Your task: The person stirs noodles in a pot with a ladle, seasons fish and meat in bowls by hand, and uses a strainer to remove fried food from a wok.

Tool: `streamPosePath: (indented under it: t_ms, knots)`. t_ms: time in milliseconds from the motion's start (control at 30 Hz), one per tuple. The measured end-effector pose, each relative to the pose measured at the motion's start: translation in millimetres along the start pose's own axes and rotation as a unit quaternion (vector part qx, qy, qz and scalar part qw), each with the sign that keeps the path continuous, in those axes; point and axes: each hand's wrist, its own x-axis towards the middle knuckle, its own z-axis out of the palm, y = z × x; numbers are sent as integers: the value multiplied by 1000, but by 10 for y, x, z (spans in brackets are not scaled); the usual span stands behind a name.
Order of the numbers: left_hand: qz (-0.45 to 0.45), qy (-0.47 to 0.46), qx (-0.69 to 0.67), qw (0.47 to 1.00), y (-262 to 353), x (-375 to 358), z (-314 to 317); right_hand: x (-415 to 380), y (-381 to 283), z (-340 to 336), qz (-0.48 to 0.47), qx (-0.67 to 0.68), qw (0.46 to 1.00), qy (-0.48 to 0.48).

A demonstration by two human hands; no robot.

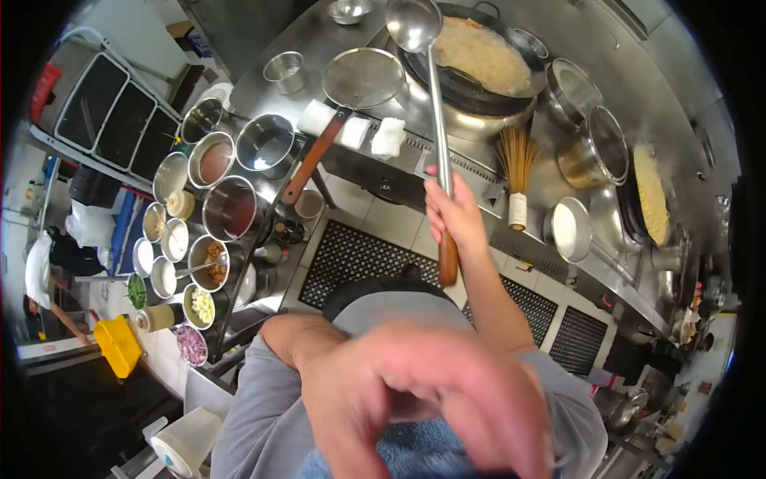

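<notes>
In my right hand (455, 203) is a long steel ladle (439, 120), gripped just above its wooden handle end. The ladle's bowl points away from me, over the near left rim of a large black wok (455, 96) of bubbling, foamy oil. My left hand (431, 383) is raised very close to the camera, blurred, its fingers curved and apart from the thumb. Below that hand shows a blue towel (399, 447) against my front; I see nothing held there. Left of the wok lies a round mesh strainer (364, 78), its wooden handle jutting towards me.
Folded white cloths (388, 137) lie along the stove edge. A bamboo brush (519, 172) stands right of my right arm, near a pot with a strainer (592, 148) and a wok of noodles (650, 195). Several ingredient bowls (209, 262) crowd the left rack. Another person (48, 271) is at far left.
</notes>
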Motion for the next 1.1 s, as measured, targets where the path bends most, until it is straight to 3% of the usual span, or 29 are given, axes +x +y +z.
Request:
streamPosePath:
  t_ms: [67, 167, 233, 267, 300, 400, 467, 500, 567, 600, 633, 667, 700, 733, 767, 800, 933, 1100]
  knots:
    - [5, -20, -12, 1000, -13, -26, -9, -206, -35, -146, -15, -17, 1000, 9]
    - [149, -88, -40, 984, -75, 242, -66, -273, -39, -238, -64, -38, 996, 52]
    - [126, -51, -36, 990, 88, 222, -22, -340, -82, -279, -91, -45, 992, 78]
    - [29, 3, -11, 1000, 391, 56, 39, -398, -137, -304, -99, -47, 990, 89]
    - [-14, 26, -10, 1000, 580, -62, 3, -461, -187, -345, -110, -50, 987, 102]
    - [-80, 143, -71, 984, 708, -673, -444, -726, -381, -526, -84, -61, 985, 138]
    - [-107, 299, 38, 947, 696, -1324, -894, -927, -483, -628, -63, -135, 975, 167]
    - [-135, 387, 194, 891, 709, -1758, -1170, -1003, -543, -631, -55, -186, 962, 192]
    - [-307, 483, 438, 693, 721, -2654, -1520, -997, -702, -757, -29, -286, 934, 211]
    - [-399, 487, 465, 622, 731, -3067, -1619, -932, -785, -883, -21, -343, 917, 204]
    - [-483, 483, 490, 542, 758, -3503, -1693, -869, -896, -963, -14, -397, 896, 198]
    - [-542, 353, 649, 400, 799, -4025, -1744, -837, -1121, -916, 53, -485, 850, 198]
    - [-684, 295, 606, 279, 800, -4389, -1806, -749, -1127, -1111, -19, -575, 796, 188]
    - [-687, 308, 616, 232, 735, -4786, -1787, -642, -1012, -1451, -86, -658, 728, 173]
    - [-696, 326, 606, 205, 665, -5042, -1779, -567, -1012, -1635, -153, -733, 645, 154]
    - [-705, 349, 586, 195, 627, -5191, -1776, -558, -1165, -1424, -42, -693, 700, 165]
    - [-707, 406, 548, 187, 529, -5221, -1918, -314, -1251, -1382, 63, -739, 653, 152]
    - [-690, 441, 541, 191, 453, -5017, -2072, 3, -1235, -1477, 66, -770, 618, 147]
